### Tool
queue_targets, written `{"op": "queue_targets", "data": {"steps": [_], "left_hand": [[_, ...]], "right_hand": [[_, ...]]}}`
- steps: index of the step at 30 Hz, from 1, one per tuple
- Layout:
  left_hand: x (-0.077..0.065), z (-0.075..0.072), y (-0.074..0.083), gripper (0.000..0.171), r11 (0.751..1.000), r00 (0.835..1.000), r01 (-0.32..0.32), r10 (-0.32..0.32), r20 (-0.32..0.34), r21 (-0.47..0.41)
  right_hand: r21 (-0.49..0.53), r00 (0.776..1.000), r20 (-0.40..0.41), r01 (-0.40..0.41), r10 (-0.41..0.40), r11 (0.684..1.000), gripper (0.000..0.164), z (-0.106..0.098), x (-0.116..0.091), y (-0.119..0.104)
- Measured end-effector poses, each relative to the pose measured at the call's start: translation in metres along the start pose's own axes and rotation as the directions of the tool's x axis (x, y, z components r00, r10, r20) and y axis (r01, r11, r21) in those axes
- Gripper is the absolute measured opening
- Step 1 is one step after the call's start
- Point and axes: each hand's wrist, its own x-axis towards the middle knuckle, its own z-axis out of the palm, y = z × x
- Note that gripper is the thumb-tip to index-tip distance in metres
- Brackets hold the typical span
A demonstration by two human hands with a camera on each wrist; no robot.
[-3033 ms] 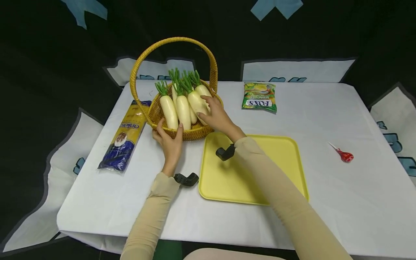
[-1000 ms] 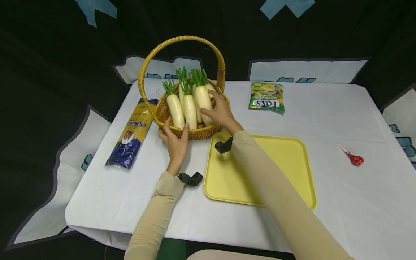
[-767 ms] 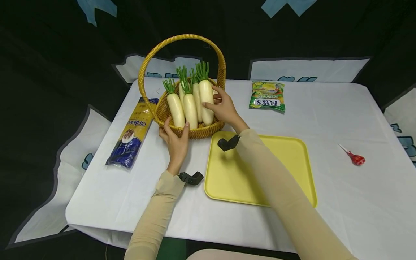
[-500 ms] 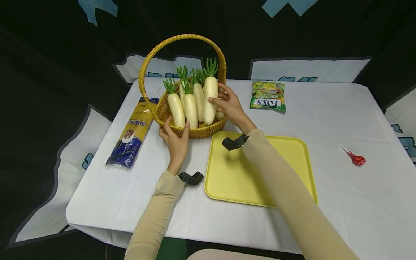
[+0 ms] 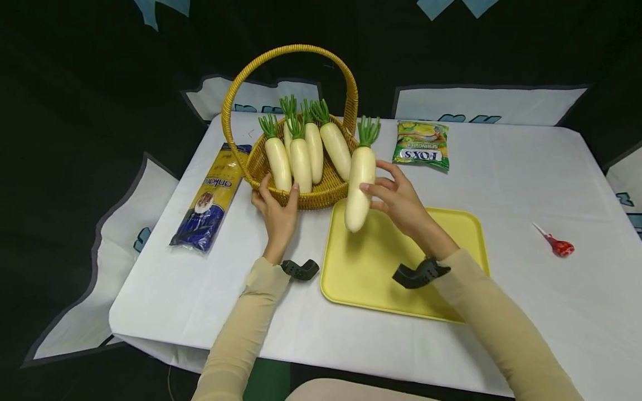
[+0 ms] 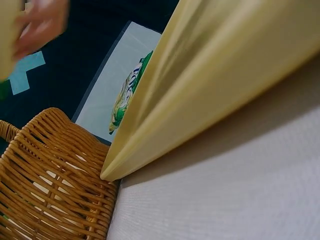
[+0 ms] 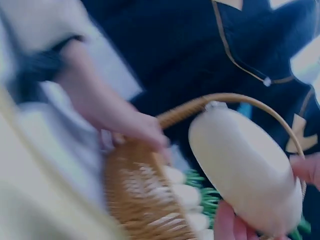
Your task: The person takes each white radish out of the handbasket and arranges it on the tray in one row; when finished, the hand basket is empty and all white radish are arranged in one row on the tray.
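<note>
In the head view my right hand (image 5: 398,200) grips a white radish (image 5: 360,186) with a green stub of leaves, thumb on its near face. It hangs over the left end of the yellow tray (image 5: 401,303), just right of the wicker basket (image 5: 321,199). My left hand (image 5: 278,220) holds the basket's near rim, thumb and fingers apart along it. Several more white radishes (image 5: 301,167) lean in the basket, leaves up. In the right wrist view the gripped radish (image 7: 245,165) fills the middle, in front of the basket handle (image 7: 230,97).
A yellow and blue pasta packet (image 5: 210,197) lies left of the basket. At the back stands a green FOX'S bag (image 5: 421,145). A red lollipop (image 5: 557,242) lies on the white tablecloth (image 5: 526,334) to the right. The tall basket handle (image 5: 291,49) arches over the radishes.
My right hand has lifted one radish from the basket's right side and carried it right and toward me, over the tray. My left hand has stayed on the rim.
</note>
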Motion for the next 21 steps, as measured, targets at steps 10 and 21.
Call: {"op": "queue_targets", "data": {"steps": [10,21], "left_hand": [[0.002,-0.003,0.0,0.071,1.0,1.0,-0.009,0.01,-0.013,0.011],[0.001,0.001,0.0,0.072,1.0,1.0,-0.014,0.015,-0.017,0.017]], "right_hand": [[-0.251,0.986,-0.103,-0.15,0.128,0.956,0.077,0.0,-0.056,0.064],[-0.423,0.977,-0.112,-0.212,0.181,0.881,0.072,0.028,-0.054,0.084]]}}
